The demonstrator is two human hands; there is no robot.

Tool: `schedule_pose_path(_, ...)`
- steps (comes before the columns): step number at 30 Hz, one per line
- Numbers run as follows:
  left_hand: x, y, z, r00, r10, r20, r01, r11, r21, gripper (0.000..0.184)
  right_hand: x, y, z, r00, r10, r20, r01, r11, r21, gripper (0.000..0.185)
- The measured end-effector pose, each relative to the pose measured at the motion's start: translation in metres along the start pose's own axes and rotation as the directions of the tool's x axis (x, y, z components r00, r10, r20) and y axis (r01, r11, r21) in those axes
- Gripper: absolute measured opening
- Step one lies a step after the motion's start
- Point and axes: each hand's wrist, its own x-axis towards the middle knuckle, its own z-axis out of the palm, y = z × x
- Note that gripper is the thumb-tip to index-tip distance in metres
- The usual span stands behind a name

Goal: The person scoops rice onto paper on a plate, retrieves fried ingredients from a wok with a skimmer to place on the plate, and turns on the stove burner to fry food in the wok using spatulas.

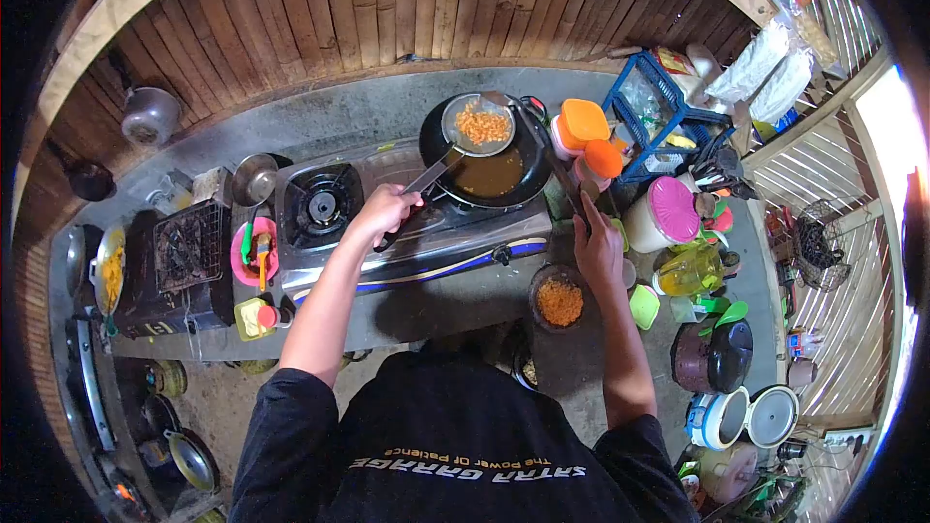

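Observation:
My left hand (389,211) is closed round the dark handle of a strainer (479,126), which holds orange-brown fried pieces over the far side of a black wok (531,157). Brown oil (488,177) lies in the wok, on the right burner of the gas stove (417,232). In my right hand (598,240) is the long handle of a dark spatula (549,153), its blade touching or close to the strainer's far rim. A bowl of orange crumbly food (559,301) stands near my right forearm.
Orange-lidded jars (583,121), a pink-lidded container (670,210) and a blue basket (647,107) stand right of the wok. The left burner (324,204) bears no pan. Further left are a pink bowl (254,269) and a grill rack (191,246). A rice cooker (728,356) stands at the right.

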Motion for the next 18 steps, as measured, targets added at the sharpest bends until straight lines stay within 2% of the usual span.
schedule_pose_path(5, 0.005, -0.006, 0.003, 1.0, -0.013, 0.009, 0.013, 0.999, -0.033, 0.017, -0.007, 0.006, 0.014, 1.0, -0.027, -0.002, 0.027, 0.999, 0.018, 0.041)
schedule_pose_path(8, 0.002, -0.002, 0.009, 1.0, -0.023, 0.017, 0.024, 0.998, -0.061, 0.017, -0.014, -0.001, 0.025, 0.996, 0.047, 0.076, -0.047, 0.999, 0.003, 0.041)
schedule_pose_path(12, -0.009, 0.026, 0.007, 0.997, 0.067, -0.035, -0.067, 0.998, 0.002, 0.016, -0.006, -0.009, 0.014, 1.0, 0.01, -0.027, -0.01, 1.0, -0.004, 0.044)
schedule_pose_path(14, -0.017, 0.051, -0.001, 0.992, 0.119, -0.03, -0.119, 0.993, 0.012, 0.016, 0.002, -0.018, -0.002, 0.992, -0.038, -0.121, 0.034, 0.999, -0.03, 0.046)
schedule_pose_path(18, -0.027, 0.083, -0.016, 0.979, 0.205, 0.021, -0.204, 0.978, -0.039, 0.015, 0.008, -0.04, -0.029, 0.982, -0.018, -0.189, 0.014, 1.0, -0.024, 0.048)
